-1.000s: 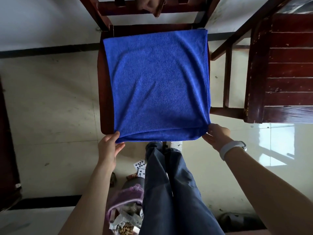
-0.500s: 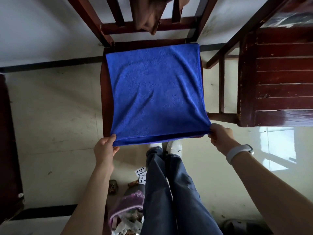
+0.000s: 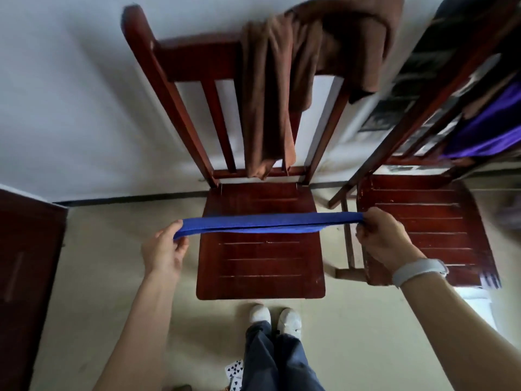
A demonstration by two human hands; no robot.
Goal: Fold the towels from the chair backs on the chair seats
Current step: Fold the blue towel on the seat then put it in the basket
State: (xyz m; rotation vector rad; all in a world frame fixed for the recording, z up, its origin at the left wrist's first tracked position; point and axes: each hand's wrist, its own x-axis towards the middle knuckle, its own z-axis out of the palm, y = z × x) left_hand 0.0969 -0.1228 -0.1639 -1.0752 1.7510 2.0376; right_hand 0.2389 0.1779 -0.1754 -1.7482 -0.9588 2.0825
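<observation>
Blue towel (image 3: 267, 222): you hold it stretched level above the middle chair seat (image 3: 260, 263), seen edge-on as a thin band.
Left hand (image 3: 165, 253): your fingers pinch the towel's left end.
Right hand (image 3: 384, 239): your fingers curl round the right end; a white wristband (image 3: 417, 270) sits on that wrist.
Brown towel (image 3: 284, 88): draped over the chair back (image 3: 197, 56).
Purple cloth (image 3: 485, 131): hangs on the right chair (image 3: 423, 221).

Blue towel (image 3: 267, 223) between fingers (image 3: 180, 244); brown towel (image 3: 284, 88) beyond on dark red chair (image 3: 259, 266); purple cloth (image 3: 487, 131) right.
</observation>
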